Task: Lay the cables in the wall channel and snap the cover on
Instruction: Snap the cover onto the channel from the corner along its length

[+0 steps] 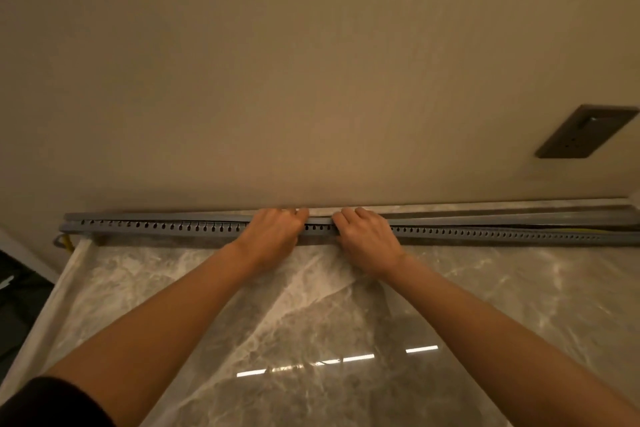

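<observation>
Marble counter [485, 305], beige wall [311, 80]: left hand [273, 236] and right hand [367, 236], grips clamped on the grey cover [156, 217].

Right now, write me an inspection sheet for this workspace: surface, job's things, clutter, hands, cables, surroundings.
Surface: glossy grey marbled surface, with light strips reflected in it.
Job's things: grey slotted channel runs along the foot of the wall; cover sits on it at the left and looks lifted off it to the right of the hands.
Clutter: nothing seen.
Hands: left hand and right hand side by side at mid-length, fingers curled over the cover.
Cables: yellow cable pokes out under the channel's left end; a yellow streak shows in the gap at far right.
Surroundings: beige wall; dark socket plate at right; dark, unclear shapes past the left edge.
</observation>
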`<state>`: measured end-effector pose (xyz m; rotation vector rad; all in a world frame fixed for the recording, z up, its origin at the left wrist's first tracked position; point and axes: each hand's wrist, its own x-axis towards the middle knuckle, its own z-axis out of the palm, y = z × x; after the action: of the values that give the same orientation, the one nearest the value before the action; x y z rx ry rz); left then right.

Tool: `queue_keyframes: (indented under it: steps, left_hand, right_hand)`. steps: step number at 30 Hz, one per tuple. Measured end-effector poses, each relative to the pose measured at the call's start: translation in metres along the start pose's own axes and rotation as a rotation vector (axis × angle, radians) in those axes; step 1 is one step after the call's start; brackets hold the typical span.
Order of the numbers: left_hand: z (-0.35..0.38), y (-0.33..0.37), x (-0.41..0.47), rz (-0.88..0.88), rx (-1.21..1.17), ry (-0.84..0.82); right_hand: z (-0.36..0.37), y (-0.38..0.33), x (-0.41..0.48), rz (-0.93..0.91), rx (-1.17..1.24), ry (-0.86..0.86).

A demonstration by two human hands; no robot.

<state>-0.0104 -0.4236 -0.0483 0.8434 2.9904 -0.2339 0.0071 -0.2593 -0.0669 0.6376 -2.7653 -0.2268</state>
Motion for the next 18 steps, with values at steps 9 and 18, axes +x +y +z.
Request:
queue_keyframes:
  steps: [9, 18]
  left_hand:
    - [0.010, -0.004, 0.006, -0.006, 0.011, 0.223]
    - [0.019, 0.024, 0.016, 0.093, 0.117, 0.249]
  right_hand:
    - [0.011, 0.076, -0.041, 0.051, 0.002, -0.014]
    - [0.033, 0.089, -0.054, -0.016, -0.147, 0.039]
